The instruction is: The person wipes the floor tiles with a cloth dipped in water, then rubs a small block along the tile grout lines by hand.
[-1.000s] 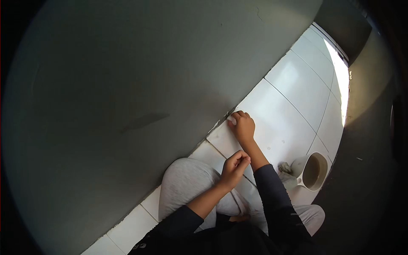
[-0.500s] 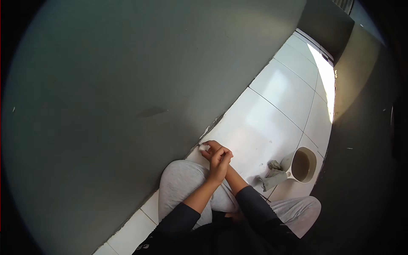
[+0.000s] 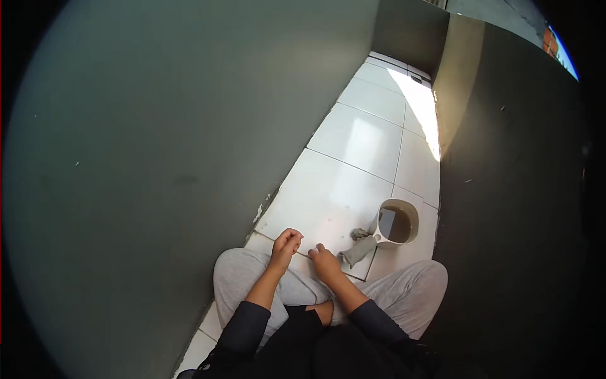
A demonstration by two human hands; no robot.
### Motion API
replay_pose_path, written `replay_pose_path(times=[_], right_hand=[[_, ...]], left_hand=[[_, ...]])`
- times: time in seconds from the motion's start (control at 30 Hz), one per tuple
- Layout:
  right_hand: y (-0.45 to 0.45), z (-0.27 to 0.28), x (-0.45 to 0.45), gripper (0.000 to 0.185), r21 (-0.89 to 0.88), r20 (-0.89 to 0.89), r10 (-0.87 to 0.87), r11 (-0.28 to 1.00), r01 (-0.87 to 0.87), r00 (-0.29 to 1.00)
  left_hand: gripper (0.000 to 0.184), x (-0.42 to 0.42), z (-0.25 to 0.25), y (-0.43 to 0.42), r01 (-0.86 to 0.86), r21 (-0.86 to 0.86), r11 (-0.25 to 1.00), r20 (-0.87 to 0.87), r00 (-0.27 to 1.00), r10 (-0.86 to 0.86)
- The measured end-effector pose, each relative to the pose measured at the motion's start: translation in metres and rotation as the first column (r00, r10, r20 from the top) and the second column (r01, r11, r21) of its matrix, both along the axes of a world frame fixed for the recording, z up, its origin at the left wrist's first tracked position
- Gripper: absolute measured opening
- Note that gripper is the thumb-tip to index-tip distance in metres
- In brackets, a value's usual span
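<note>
head view: left hand (image 3: pixel 287 245) and right hand (image 3: pixel 325 262) both curled, whether either grip pinches anything i cannot tell; just beside, on the floor (image 3: pixel 344 170), grey cloth (image 3: pixel 358 252), probably soft, light, best gathered mid-length; then mug (image 3: pixel 394 203), likely heavier, best by its handle (image 3: pixel 381 239).

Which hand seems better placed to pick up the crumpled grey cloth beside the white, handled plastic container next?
The right hand, I'd judge: it sits nearer the cloth. The left hand is farther off and would likely have to reach past the right.
</note>
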State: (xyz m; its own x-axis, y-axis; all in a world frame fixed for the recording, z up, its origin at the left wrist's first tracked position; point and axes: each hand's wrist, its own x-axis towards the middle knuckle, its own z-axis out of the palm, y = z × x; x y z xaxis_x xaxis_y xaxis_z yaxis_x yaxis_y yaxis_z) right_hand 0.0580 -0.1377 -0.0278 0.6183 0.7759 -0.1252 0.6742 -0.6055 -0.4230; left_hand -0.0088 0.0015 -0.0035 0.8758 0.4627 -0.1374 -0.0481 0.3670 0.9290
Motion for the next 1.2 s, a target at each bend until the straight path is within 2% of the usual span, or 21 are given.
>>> replay_pose_path(times=[0.07, 0.1, 0.17, 0.2, 0.27, 0.33, 0.37, 0.53, 0.6, 0.67, 0.73, 0.77, 0.8, 0.9, 0.97, 1.03, 1.07, 1.13, 1.2], right_hand=[[-0.006, 0.003, -0.006, 0.019, 0.098, 0.117, 0.042, 0.994, -0.053, 0.992], [-0.011, 0.018, -0.005, 0.019, 0.107, 0.119, 0.02, 0.994, -0.033, 0.993], [-0.02, 0.061, 0.002, 0.021, 0.201, 0.138, 0.06, 0.976, -0.087, 0.989], [-0.025, 0.069, 0.013, 0.021, 0.181, 0.206, 0.009, 0.982, -0.047, 0.979], [-0.044, 0.074, 0.044, 0.018, 0.195, 0.352, -0.067, 0.981, -0.003, 0.934], [-0.063, 0.077, 0.078, 0.018, 0.01, 0.396, -0.102, 0.994, 0.107, 0.913], [-0.072, 0.082, 0.092, 0.018, 0.022, 0.441, -0.098, 0.995, 0.099, 0.892], [-0.051, 0.075, 0.126, 0.016, 0.011, 0.386, -0.04, 0.999, 0.039, 0.921], [-0.023, 0.052, 0.138, 0.017, -0.309, 0.256, 0.032, 0.95, 0.051, 0.966], [-0.002, 0.017, 0.145, 0.019, -0.436, 0.262, 0.009, 0.893, 0.111, 0.965], [0.014, 0.002, 0.15, 0.023, -0.622, 0.239, -0.021, 0.764, 0.17, 0.971], [0.018, -0.008, 0.155, 0.02, -0.651, 0.16, -0.099, 0.737, 0.181, 0.982], [0.017, -0.009, 0.154, 0.016, -0.632, 0.165, -0.127, 0.748, 0.204, 0.978], [0.017, -0.027, 0.163, 0.016, -0.627, 0.194, -0.059, 0.761, 0.17, 0.979], [0.004, -0.012, 0.16, 0.024, -0.312, 0.274, 0.053, 0.949, 0.037, 0.96], [-0.007, 0.046, 0.154, 0.03, -0.167, 0.228, 0.085, 0.985, -0.047, 0.97], [-0.014, 0.065, 0.158, 0.03, -0.013, 0.2, 0.07, 0.998, -0.069, 0.977], [-0.03, 0.088, 0.168, 0.028, 0.35, 0.242, -0.015, 0.934, -0.073, 0.97], [-0.055, 0.105, 0.176, 0.03, 0.521, 0.169, -0.055, 0.852, -0.041, 0.984]], left_hand=[[0.008, -0.002, -0.007, -0.003, 0.053, 0.136, 0.989, -0.027, 0.998, -0.05], [0.008, -0.003, -0.006, -0.007, 0.073, 0.146, 0.987, -0.027, 0.997, -0.07], [0.006, -0.009, -0.006, -0.014, 0.087, 0.347, 0.934, -0.059, 0.996, -0.071], [0.006, -0.01, -0.005, -0.016, 0.095, 0.355, 0.93, -0.061, 0.995, -0.078], [0.007, -0.011, -0.005, -0.02, 0.131, 0.557, 0.82, -0.105, 0.991, -0.087], [0.007, -0.012, 0.0, -0.026, 0.128, 0.605, 0.786, -0.102, 0.991, -0.083], [0.008, -0.011, 0.002, -0.03, 0.12, 0.646, 0.754, -0.098, 0.992, -0.074], [0.008, -0.008, -0.007, -0.052, 0.108, 0.648, 0.754, -0.109, 0.993, -0.049], [0.007, -0.012, -0.006, -0.063, 0.106, 0.644, 0.757, -0.128, 0.991, -0.031], [0.006, -0.017, -0.008, -0.07, 0.099, 0.644, 0.759, -0.132, 0.991, -0.017], [0.005, -0.022, -0.009, -0.071, 0.085, 0.664, 0.743, -0.119, 0.993, -0.007], [0.009, -0.024, -0.008, -0.068, 0.128, 0.635, 0.762, -0.189, 0.982, -0.007], [0.008, -0.024, -0.01, -0.066, 0.125, 0.626, 0.77, -0.2, 0.98, 0.003], [0.007, -0.02, -0.014, -0.066, 0.103, 0.604, 0.79, -0.167, 0.986, 0.0], [0.006, -0.015, -0.014, -0.067, 0.097, 0.605, 0.791, -0.165, 0.986, 0.006], [0.006, -0.011, -0.022, -0.065, 0.099, 0.585, 0.805, -0.165, 0.986, -0.001], [0.005, -0.012, -0.025, -0.065, 0.094, 0.566, 0.819, -0.168, 0.986, 0.003], [0.005, -0.011, -0.02, -0.066, 0.108, 0.534, 0.838, -0.17, 0.985, -0.019], [0.005, -0.009, -0.019, -0.065, 0.071, 0.48, 0.874, -0.141, 0.99, -0.003]])
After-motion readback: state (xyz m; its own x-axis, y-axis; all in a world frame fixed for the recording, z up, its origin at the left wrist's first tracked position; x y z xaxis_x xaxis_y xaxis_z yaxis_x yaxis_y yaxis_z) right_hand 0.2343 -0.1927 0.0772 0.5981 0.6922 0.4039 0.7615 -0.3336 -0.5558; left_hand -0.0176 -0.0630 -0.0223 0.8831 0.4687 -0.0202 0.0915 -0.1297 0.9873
